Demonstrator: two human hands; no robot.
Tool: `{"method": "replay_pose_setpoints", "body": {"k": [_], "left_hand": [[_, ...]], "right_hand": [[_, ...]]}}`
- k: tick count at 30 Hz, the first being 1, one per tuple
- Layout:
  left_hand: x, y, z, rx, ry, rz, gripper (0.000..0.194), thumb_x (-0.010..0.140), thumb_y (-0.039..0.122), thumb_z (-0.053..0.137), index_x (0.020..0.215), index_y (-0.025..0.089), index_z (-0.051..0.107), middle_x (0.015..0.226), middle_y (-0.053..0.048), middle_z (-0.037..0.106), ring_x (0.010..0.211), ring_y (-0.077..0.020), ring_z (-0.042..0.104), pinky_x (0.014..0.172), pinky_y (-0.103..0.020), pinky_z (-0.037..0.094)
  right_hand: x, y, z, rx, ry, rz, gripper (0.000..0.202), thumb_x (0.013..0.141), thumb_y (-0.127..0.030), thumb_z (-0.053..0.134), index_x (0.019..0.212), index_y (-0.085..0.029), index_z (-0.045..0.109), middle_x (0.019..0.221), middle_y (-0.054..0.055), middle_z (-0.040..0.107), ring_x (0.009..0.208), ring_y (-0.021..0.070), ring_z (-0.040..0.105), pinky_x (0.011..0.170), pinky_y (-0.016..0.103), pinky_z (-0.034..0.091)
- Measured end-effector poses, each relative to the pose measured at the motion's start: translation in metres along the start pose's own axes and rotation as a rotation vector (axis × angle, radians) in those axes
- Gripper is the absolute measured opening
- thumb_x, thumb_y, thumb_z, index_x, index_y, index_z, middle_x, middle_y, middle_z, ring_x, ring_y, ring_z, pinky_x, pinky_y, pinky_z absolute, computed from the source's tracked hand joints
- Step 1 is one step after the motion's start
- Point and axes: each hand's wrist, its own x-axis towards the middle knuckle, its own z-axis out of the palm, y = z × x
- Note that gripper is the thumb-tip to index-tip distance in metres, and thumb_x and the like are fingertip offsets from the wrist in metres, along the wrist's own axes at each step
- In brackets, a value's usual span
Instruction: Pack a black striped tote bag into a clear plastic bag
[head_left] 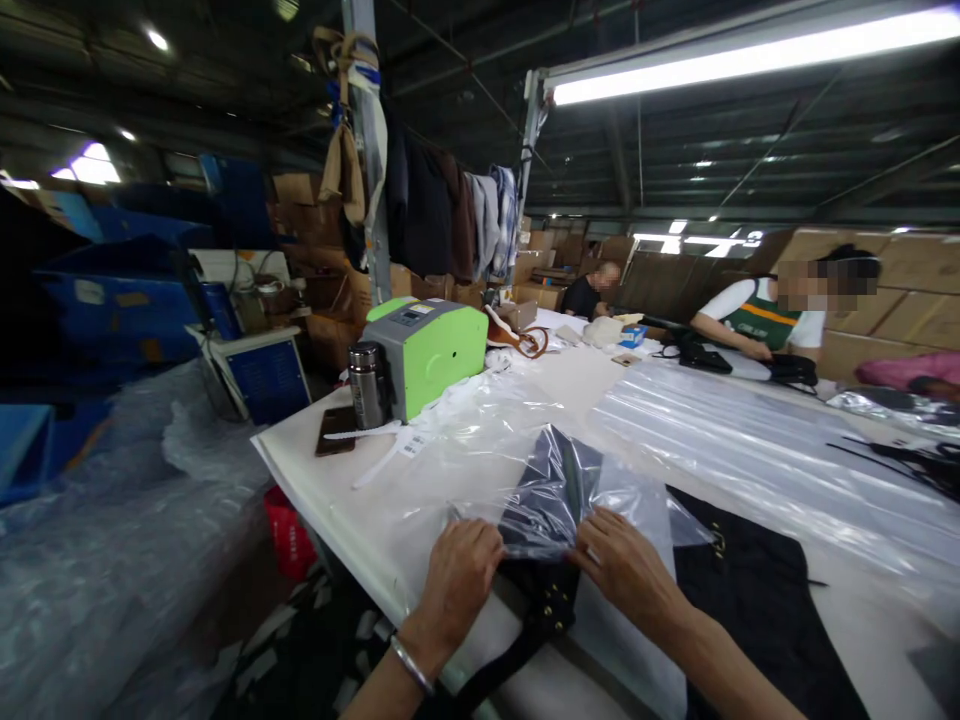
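Note:
My left hand (466, 565) is closed on the near edge of a clear plastic bag (517, 505), on its left side. The same edge is pinched by my right hand (611, 545) a little to the right. Between the hands a black fabric item (559, 480) lies partly inside the bag. Its lower end, with small brass-coloured eyelets and a black strap (499, 660), sticks out toward me. To the right, another black fabric piece (757, 590) with brass-coloured hardware lies flat on the white table (315, 490).
A green and grey machine (442, 350), a steel flask (367, 385) and a dark phone (336, 430) stand or lie at the table's left. Clear plastic sheets (742, 440) cover its right part. Co-workers (757, 320) are across the table. Bubble wrap (127, 560) is piled at left.

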Motion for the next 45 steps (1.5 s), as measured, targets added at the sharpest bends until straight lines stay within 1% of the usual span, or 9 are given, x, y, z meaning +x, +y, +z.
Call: {"method": "replay_pose_setpoints", "body": {"k": [4,8,12,18,22,28,37,41,45], "left_hand": [[-0.015,0.004,-0.023,0.069,0.027,0.018,0.021,0.086,0.002,0.054,0.096,0.020,0.059,0.096,-0.004,0.066,0.092,-0.0243,0.063,0.087,-0.044,0.054],[-0.032,0.038,-0.035,-0.097,0.173,0.173,0.031,0.090,0.017,0.057,0.121,0.018,0.056,0.124,-0.012,0.064,0.114,-0.0261,0.062,0.096,-0.043,0.054],[-0.046,0.068,-0.019,-0.331,0.272,0.450,0.019,0.102,0.030,0.046,0.095,0.021,0.061,0.085,-0.002,0.070,0.074,-0.0130,0.067,0.067,-0.023,0.055],[-0.029,0.059,0.006,-0.165,0.295,0.534,0.026,0.102,0.029,0.048,0.122,0.019,0.062,0.126,-0.010,0.067,0.118,-0.0198,0.063,0.098,-0.029,0.052],[-0.005,0.061,0.001,-0.075,0.365,0.472,0.031,0.103,0.028,0.045,0.128,0.016,0.059,0.125,-0.012,0.066,0.119,-0.0263,0.061,0.098,-0.039,0.048],[-0.008,0.061,-0.011,-0.093,0.060,0.327,0.027,0.104,0.022,0.039,0.094,0.022,0.064,0.082,-0.001,0.066,0.076,-0.0186,0.063,0.073,-0.033,0.047],[-0.010,0.035,-0.027,-0.118,-0.082,0.064,0.020,0.102,0.020,0.044,0.095,0.022,0.063,0.089,-0.001,0.067,0.084,-0.0193,0.065,0.077,-0.033,0.049],[-0.003,0.043,-0.033,-0.201,-0.203,-0.061,0.006,0.093,0.019,0.062,0.088,0.022,0.059,0.089,0.001,0.065,0.088,-0.0204,0.064,0.080,-0.035,0.049],[0.004,0.057,-0.033,-0.297,-0.245,-0.050,0.028,0.084,0.024,0.077,0.107,0.023,0.061,0.104,-0.001,0.067,0.100,-0.0232,0.064,0.089,-0.037,0.050]], "right_hand": [[-0.009,-0.036,-0.008,0.144,-0.169,0.067,0.013,0.096,-0.013,0.055,0.085,-0.020,0.059,0.082,0.001,0.063,0.076,0.0177,0.061,0.069,0.029,0.043],[-0.010,-0.055,-0.005,0.192,-0.246,0.132,0.015,0.091,-0.009,0.056,0.086,-0.021,0.064,0.084,0.002,0.065,0.077,0.0171,0.061,0.068,0.027,0.039],[-0.007,-0.063,-0.012,0.150,-0.193,0.299,0.014,0.091,-0.019,0.061,0.077,-0.020,0.063,0.080,0.002,0.066,0.077,0.0167,0.060,0.068,0.027,0.037],[-0.010,-0.064,-0.024,0.177,-0.139,0.306,0.010,0.080,-0.024,0.074,0.085,-0.019,0.066,0.084,0.002,0.070,0.075,0.0154,0.061,0.064,0.026,0.037],[-0.016,-0.062,-0.029,0.160,-0.146,0.328,0.010,0.084,-0.028,0.070,0.084,-0.018,0.069,0.084,0.004,0.073,0.072,0.0158,0.064,0.061,0.026,0.036],[-0.024,-0.067,-0.046,0.146,-0.205,0.400,0.015,0.090,-0.034,0.070,0.084,-0.020,0.072,0.085,0.002,0.074,0.078,0.0168,0.068,0.064,0.025,0.037],[-0.029,-0.035,-0.051,0.141,-0.164,0.425,0.018,0.098,-0.028,0.059,0.093,-0.025,0.075,0.090,0.001,0.073,0.088,0.0164,0.067,0.075,0.026,0.043],[-0.032,-0.032,-0.050,0.194,-0.145,0.461,0.012,0.094,-0.029,0.066,0.086,-0.024,0.073,0.086,-0.001,0.070,0.085,0.0166,0.065,0.073,0.027,0.042],[-0.029,-0.041,-0.048,0.223,-0.112,0.488,0.010,0.090,-0.028,0.070,0.083,-0.021,0.068,0.086,0.000,0.066,0.081,0.0160,0.063,0.072,0.027,0.041]]}}
